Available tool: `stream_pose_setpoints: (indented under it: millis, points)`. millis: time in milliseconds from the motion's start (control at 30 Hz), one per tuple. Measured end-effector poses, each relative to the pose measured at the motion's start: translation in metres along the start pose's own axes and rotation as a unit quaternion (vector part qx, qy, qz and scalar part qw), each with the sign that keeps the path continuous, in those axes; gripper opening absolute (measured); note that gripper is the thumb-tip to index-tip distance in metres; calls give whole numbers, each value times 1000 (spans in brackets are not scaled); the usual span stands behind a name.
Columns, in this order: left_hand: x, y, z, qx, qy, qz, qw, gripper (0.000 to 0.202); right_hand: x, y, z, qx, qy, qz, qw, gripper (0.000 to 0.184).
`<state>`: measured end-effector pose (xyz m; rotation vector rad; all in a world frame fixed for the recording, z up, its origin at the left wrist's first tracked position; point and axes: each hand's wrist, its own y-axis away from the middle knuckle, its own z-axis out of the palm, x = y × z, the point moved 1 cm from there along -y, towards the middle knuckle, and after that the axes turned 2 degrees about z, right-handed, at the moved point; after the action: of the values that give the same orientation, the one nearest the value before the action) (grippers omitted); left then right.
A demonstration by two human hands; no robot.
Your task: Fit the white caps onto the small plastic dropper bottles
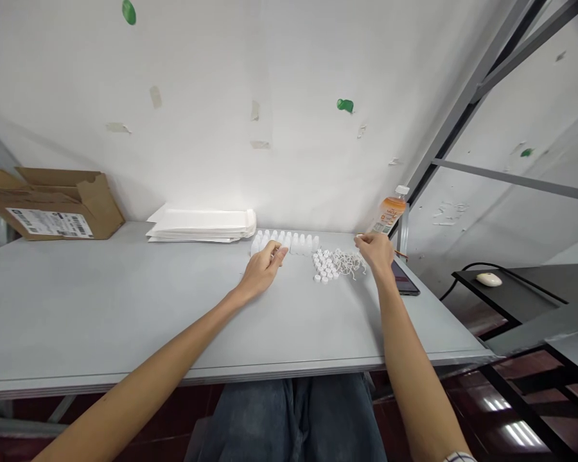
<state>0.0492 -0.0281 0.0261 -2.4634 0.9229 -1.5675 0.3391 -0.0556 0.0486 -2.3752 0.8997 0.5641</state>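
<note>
My left hand (264, 266) reaches to a row of small white bottles (293, 242) at the back of the grey table (125, 308); its fingers curl round one bottle at the row's left end. My right hand (376, 251) hovers over a loose pile of thin white pieces (349, 262), with thumb and finger pinched on something small and white. Between the hands lies a cluster of several small white caps (324, 266).
A stack of white bags (202, 224) lies against the wall. An open cardboard box (52, 202) stands at the back left. An orange drink bottle (389, 215) and a dark phone (404, 279) sit by the right edge. A mouse (489, 279) rests on a lower black desk.
</note>
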Motion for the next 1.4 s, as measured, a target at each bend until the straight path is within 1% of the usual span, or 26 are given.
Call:
stream_pose_setpoints:
  millis: [133, 233, 300, 400, 533, 667, 733, 867, 1000, 1100, 1167, 1200, 1267, 1333, 1400]
  points:
    - [1, 0, 0, -19, -6, -10, 1000, 28, 7, -3, -4, -71, 32, 22, 997, 19]
    - [1, 1, 0, -27, -12, -13, 999, 27, 7, -3, -3, -112, 62, 14, 992, 17]
    - [2, 1, 0, -31, -13, -11, 999, 28, 7, -2, -1, -129, 83, 4, 988, 17]
    - [2, 1, 0, -35, -15, -10, 999, 28, 7, -1, 1, -138, 106, -6, 985, 19]
    - [1, 1, 1, -40, -10, -8, 999, 30, 6, 0, 1, -116, 126, -12, 985, 24]
    - [1, 2, 1, -46, -2, -12, 999, 35, 2, 4, -4, -72, 128, 11, 989, 30]
    - [1, 2, 1, -49, -9, -12, 999, 36, 0, 5, -7, -62, 129, 20, 990, 32]
    - [1, 1, 1, -49, -35, -4, 998, 37, -3, 8, -9, -69, 126, 25, 989, 32]
    - [0, 0, 2, -37, -60, 6, 998, 40, -3, 9, -11, -64, 110, 22, 992, 31]
    - [-1, 0, 2, -32, -83, 3, 996, 45, -4, 9, -12, -50, 88, 11, 995, 27]
    - [-2, -1, 2, -32, -98, 0, 995, 45, -6, 10, -12, -41, 51, -10, 998, 25]
    - [-2, -1, 2, -32, -102, -2, 994, 44, -8, 10, -13, -47, 17, -29, 998, 26]
    - [-3, -1, 3, -36, -94, -3, 995, 42, -13, 13, -14, -95, -72, -83, 989, 30]
    - [-5, -1, 4, -46, -74, 3, 996, 42, -22, 21, -15, -171, -156, -145, 962, 35]
    - [-6, 0, 6, -58, -74, 6, 996, 41, -34, 32, -15, -237, -202, -196, 930, 38]
